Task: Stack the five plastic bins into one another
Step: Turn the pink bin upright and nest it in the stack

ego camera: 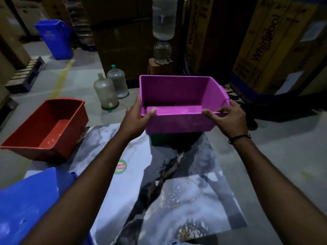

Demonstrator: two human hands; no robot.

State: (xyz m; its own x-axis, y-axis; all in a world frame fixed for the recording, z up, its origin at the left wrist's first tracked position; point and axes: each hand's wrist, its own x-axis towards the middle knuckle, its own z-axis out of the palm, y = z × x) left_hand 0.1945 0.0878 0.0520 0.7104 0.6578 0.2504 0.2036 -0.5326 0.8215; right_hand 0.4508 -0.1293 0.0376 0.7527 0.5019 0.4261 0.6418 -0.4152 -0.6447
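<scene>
A purple plastic bin is held by its near corners over a dark green bin, whose lower part shows beneath it. My left hand grips the purple bin's near left corner, thumb over the rim. Gripping the near right corner is my right hand. A red bin stands empty at the left. A blue bin fills the near left corner, partly cut off by the frame.
The bins rest on a marble-patterned table top. Two empty water jugs stand on the floor behind. A water dispenser, brown cartons and a blue trash bin lie beyond.
</scene>
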